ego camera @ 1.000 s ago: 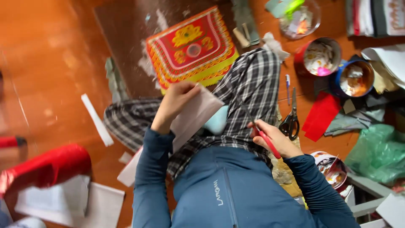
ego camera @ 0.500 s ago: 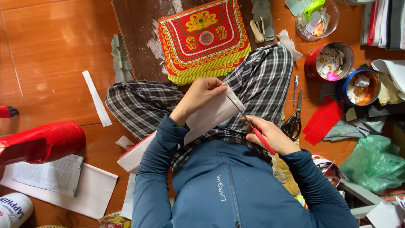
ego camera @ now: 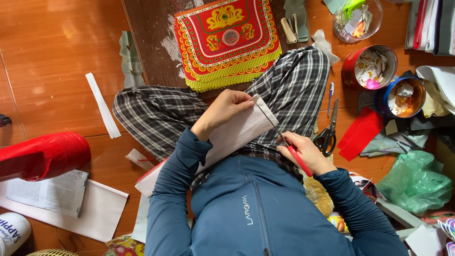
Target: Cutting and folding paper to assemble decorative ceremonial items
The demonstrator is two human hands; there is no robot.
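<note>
Over your lap, your left hand [ego camera: 227, 106] pinches the top edge of the white paper [ego camera: 237, 132], which slopes down across your checked trousers [ego camera: 156, 114], while your right hand [ego camera: 303, 151] is closed around the red-handled scissors [ego camera: 284, 140], their blades lying along the paper's right edge. Just right of that hand, black scissors [ego camera: 328, 132] and a pen [ego camera: 330, 97] lie on the floor beside a red sheet [ego camera: 360, 135], with two round tins [ego camera: 386, 80] beyond and a red-and-gold fringed panel [ego camera: 226, 40] past your knees.
</note>
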